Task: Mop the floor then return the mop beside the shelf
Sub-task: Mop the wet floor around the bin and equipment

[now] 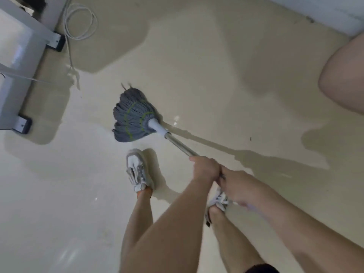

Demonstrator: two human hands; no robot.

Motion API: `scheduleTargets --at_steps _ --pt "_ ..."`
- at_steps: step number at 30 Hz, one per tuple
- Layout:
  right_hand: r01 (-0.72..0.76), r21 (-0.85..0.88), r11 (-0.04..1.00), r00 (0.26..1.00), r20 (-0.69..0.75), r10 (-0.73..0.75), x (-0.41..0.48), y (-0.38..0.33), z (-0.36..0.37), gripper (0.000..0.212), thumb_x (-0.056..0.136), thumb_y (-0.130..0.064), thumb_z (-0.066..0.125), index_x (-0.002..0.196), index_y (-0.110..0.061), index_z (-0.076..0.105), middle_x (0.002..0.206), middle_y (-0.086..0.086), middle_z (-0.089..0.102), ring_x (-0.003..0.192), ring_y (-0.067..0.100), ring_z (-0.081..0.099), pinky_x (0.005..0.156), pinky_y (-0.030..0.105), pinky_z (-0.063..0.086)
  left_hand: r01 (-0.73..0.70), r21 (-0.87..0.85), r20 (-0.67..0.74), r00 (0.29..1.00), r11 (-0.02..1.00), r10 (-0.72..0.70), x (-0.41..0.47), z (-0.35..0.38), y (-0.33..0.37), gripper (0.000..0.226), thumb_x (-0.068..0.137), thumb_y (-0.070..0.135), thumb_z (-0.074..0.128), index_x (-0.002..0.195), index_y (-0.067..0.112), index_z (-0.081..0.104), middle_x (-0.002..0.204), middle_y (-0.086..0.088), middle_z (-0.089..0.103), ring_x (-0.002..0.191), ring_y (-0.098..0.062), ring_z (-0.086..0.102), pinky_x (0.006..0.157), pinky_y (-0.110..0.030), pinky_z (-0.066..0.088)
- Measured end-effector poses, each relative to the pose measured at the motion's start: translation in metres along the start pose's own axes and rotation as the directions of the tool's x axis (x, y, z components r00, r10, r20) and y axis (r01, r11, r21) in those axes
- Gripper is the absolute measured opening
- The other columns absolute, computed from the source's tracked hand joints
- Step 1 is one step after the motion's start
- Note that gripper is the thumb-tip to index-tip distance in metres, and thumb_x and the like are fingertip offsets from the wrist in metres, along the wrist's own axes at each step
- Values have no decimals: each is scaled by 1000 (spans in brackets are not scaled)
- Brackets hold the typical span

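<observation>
The mop head [133,118], grey strands with green stitching, lies spread on the glossy cream floor [59,194] just ahead of my feet. A white collar joins it to a metal handle [178,145] that slants down-right into my hands. My left hand [205,169] is wrapped around the handle, lower on the shaft. My right hand [235,186] grips it right behind, touching the left hand. The upper part of the handle is hidden by my hands and arms.
A grey metal shelf frame [29,34] with black-capped feet stands at the left. A coiled white cable [78,22] lies on the floor beside it. A pale wall base [325,10] runs along the top right. Another person's bare leg [344,75] shows at the right edge.
</observation>
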State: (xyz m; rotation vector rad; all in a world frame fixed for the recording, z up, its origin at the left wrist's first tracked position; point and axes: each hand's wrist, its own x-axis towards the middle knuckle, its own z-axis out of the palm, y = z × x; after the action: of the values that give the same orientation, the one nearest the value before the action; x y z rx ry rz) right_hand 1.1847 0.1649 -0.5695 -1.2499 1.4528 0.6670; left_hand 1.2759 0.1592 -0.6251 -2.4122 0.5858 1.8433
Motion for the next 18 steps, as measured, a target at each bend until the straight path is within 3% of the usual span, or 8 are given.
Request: scheduleTargets --at_steps 4,5,6,8,9,12,15,18 --pt "-147 53 988 989 2 147 -64 107 -10 38 99 -50 29 136 -55 33 71 4 62 33 17 45 37 21 37 22 -53 45 999 998 -19 -54 93 4 46 99 9 38 144 0 42 142 -19 53 131 -39 50 102 -49 43" --pt "-181 84 980 983 -2 181 -78 124 -10 38 99 -50 29 137 -56 33 68 6 63 30 16 41 37 20 35 68 -173 96 994 983 -52 -69 112 1 49 98 10 39 146 -1 37 143 -20 52 130 -38 51 98 -44 45" --pt "-203 113 973 979 -6 205 -88 136 -9 38 100 -48 29 137 -55 34 66 7 63 29 15 38 38 19 33 212 -332 206 967 919 -149 -80 128 -3 56 98 11 40 151 -1 25 145 -23 48 130 -38 51 92 -37 45" --pt "-217 130 967 975 -9 220 -97 144 -2 36 100 -44 31 135 -51 37 65 8 61 29 15 37 39 19 32 225 -289 256 955 930 -152 -94 138 -8 69 98 13 40 154 -2 4 151 -25 38 134 -36 46 99 -35 42" --pt "-213 126 969 976 -10 216 -95 143 2 35 100 -41 32 133 -48 39 67 8 61 30 16 39 38 19 34 213 -249 257 955 945 -148 -96 135 -10 70 97 14 39 153 -5 2 152 -25 37 135 -36 44 104 -35 40" --pt "-164 79 983 986 16 163 -81 123 19 34 99 -37 35 132 -42 41 76 11 63 32 20 46 39 21 41 135 -272 160 983 953 -94 -93 115 -25 59 92 15 44 144 -6 25 137 -22 53 122 -34 55 91 -32 46" --pt "-63 16 998 997 34 62 -63 95 35 38 100 -30 36 138 -36 38 84 16 63 43 24 49 40 23 38 68 -255 60 997 965 -54 -71 89 -45 56 90 18 47 138 -5 30 128 -23 57 116 -36 59 96 -40 51" --pt "42 -171 984 998 56 -33 -39 60 57 39 102 -26 36 141 -26 36 81 12 66 56 29 59 45 28 43 35 -248 -27 999 968 -43 -33 64 -76 56 82 22 50 128 -8 42 122 -28 62 110 -40 64 92 -49 56"
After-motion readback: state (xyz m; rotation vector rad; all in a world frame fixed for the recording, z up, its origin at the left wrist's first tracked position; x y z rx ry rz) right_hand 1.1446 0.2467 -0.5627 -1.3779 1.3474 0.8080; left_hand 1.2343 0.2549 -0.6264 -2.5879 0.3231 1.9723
